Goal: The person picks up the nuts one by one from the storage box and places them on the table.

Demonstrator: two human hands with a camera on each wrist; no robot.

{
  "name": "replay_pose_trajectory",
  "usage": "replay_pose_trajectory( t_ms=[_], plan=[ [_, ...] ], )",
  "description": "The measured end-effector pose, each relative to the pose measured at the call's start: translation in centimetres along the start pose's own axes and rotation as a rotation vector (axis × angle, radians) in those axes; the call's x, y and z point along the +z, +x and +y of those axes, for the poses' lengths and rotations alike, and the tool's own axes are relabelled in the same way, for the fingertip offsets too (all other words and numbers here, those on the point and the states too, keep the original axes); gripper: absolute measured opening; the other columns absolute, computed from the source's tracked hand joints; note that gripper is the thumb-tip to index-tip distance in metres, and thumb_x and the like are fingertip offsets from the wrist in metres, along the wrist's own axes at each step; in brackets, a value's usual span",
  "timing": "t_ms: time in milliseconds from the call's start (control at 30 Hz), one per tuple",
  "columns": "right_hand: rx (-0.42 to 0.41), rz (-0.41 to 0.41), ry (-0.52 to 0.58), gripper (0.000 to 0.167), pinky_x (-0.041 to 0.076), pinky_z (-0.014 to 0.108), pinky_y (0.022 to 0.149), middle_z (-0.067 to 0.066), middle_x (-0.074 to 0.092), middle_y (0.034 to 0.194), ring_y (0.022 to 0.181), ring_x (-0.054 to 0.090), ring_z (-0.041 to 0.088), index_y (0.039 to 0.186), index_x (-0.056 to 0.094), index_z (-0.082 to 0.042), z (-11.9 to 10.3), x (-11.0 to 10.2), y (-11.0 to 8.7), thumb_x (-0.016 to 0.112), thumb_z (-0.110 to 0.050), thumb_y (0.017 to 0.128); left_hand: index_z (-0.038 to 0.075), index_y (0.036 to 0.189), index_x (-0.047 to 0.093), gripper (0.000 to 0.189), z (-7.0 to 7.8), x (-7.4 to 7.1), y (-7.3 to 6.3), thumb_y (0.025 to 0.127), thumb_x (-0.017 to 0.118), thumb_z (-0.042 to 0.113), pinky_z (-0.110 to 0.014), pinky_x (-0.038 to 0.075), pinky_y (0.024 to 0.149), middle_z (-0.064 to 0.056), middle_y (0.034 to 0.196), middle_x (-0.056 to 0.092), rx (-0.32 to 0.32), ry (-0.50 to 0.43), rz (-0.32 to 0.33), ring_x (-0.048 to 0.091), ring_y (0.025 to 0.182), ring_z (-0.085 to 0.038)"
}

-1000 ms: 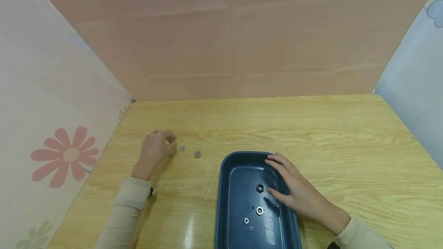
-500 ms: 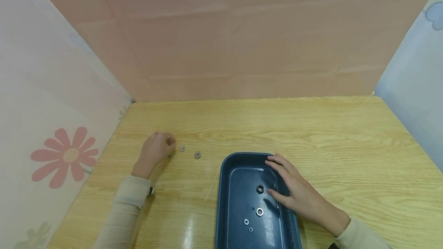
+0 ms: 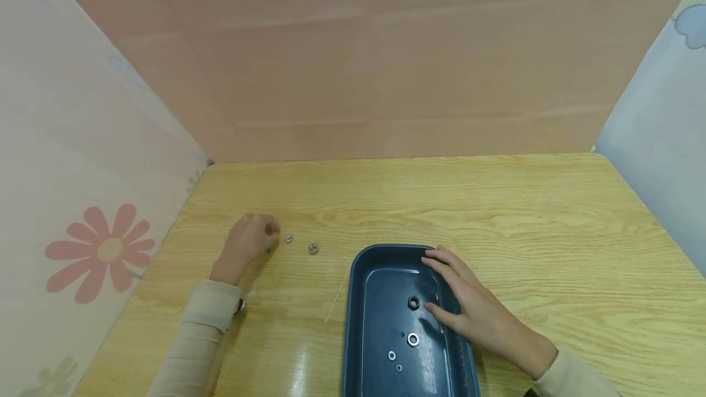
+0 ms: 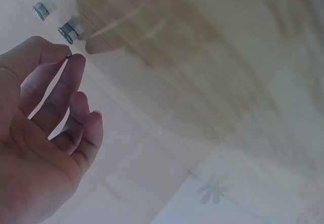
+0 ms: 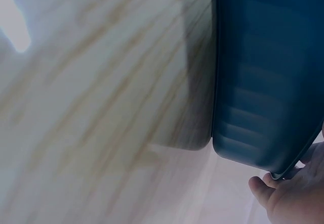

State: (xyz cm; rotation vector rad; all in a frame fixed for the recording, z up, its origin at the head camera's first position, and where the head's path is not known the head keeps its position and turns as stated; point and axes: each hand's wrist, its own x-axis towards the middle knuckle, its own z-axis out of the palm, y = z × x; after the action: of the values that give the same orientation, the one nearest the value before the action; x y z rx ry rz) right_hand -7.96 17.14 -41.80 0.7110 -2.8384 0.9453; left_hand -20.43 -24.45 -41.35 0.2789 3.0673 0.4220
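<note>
My left hand [image 3: 248, 241] is low over the left part of the table. In the left wrist view its thumb and forefinger pinch a small nut [image 4: 69, 55], mostly hidden by the fingertips. Two more metal nuts, a smaller one [image 3: 289, 238] and a larger one [image 3: 313, 249], lie just right of that hand. A tiny metal bit [image 3: 268, 250] shows under the fingers. My right hand [image 3: 469, 305] rests across the right rim of a dark blue tray [image 3: 355, 299], fingers spread near the far corner and thumb reaching inside.
Inside the tray lie a dark nut [image 3: 413, 302], a silver nut [image 3: 413, 339] and smaller ones [image 3: 391, 355]. A thin pale strip [image 3: 336, 299] lies left of the tray. A pinkish sheet [image 3: 369, 78] rises behind the wooden table [image 3: 524, 201], with printed panels [image 3: 110, 250] at the sides.
My left thumb and forefinger have drawn closer together, and that hand has lowered slightly. The right hand and the tray stay put.
</note>
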Motion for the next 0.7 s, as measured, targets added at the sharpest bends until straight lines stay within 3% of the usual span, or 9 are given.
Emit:
replay_pose_trajectory(
  t_ms=[700],
  plan=[
    [0.012,-0.003,0.021,0.071,0.040,0.058,0.107,0.005,0.036,0.155,0.144,0.033,0.038,0.144,0.046,-0.008,0.10,0.11,0.02,0.080,-0.019,0.082,0.006,0.105,0.074,0.016,0.02,0.10,-0.15,0.090,0.067,0.007,-0.040,0.057,0.072,-0.014,0.100,0.073,-0.022,-0.004,-0.039,0.068,0.089,-0.029]
  ],
)
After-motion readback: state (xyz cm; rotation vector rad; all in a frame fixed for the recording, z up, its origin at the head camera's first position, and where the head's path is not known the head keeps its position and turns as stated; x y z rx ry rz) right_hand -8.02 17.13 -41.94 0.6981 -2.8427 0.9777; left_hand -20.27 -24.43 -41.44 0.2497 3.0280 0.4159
